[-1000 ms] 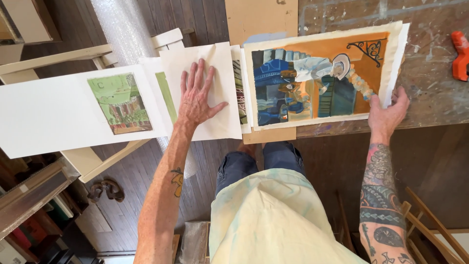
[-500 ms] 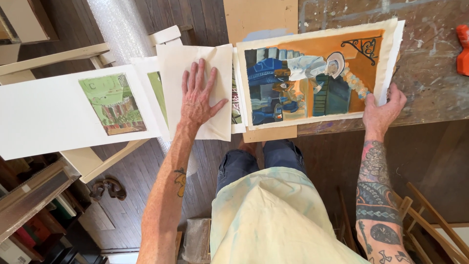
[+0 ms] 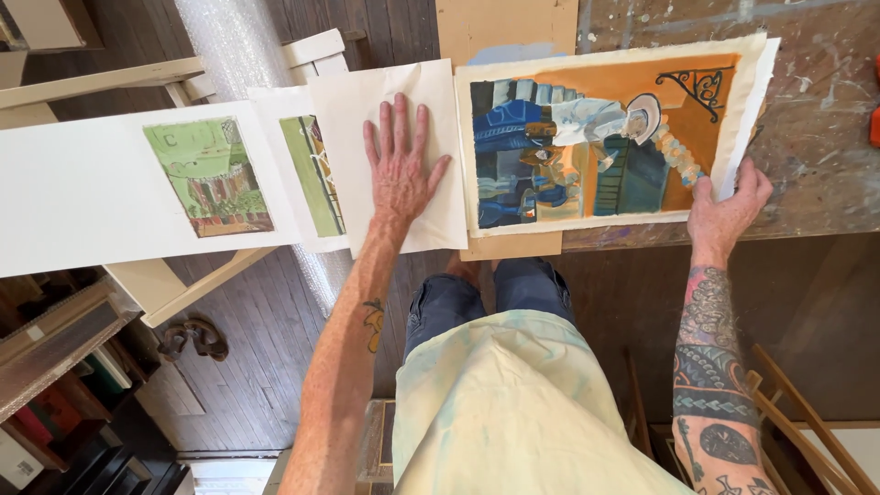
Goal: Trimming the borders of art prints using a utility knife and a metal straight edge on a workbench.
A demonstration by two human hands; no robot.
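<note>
My left hand [image 3: 401, 165] lies flat, fingers spread, on a blank white sheet [image 3: 367, 119] that covers part of a second painting with a green strip [image 3: 310, 179]. My right hand [image 3: 727, 211] pinches the lower right corner of a stack of paper whose top sheet is an orange and blue painting [image 3: 596, 137] of a figure in a hat. That painting rests on a paint-stained worktable [image 3: 816, 137] and a brown board [image 3: 509, 27]. Farther left lies a white sheet bearing a green painting [image 3: 209, 179].
A wooden easel frame [image 3: 174, 284] stands under the left sheets, with bubble wrap [image 3: 229, 37] behind it. An orange object [image 3: 874, 115] sits at the table's right edge. Framed items and books [image 3: 46, 403] lean at lower left; a wooden chair [image 3: 797, 422] is at lower right.
The camera view has shifted slightly. My right hand has slid a little along the lower right corner of the orange painting. My left hand stays flat on the white sheet.
</note>
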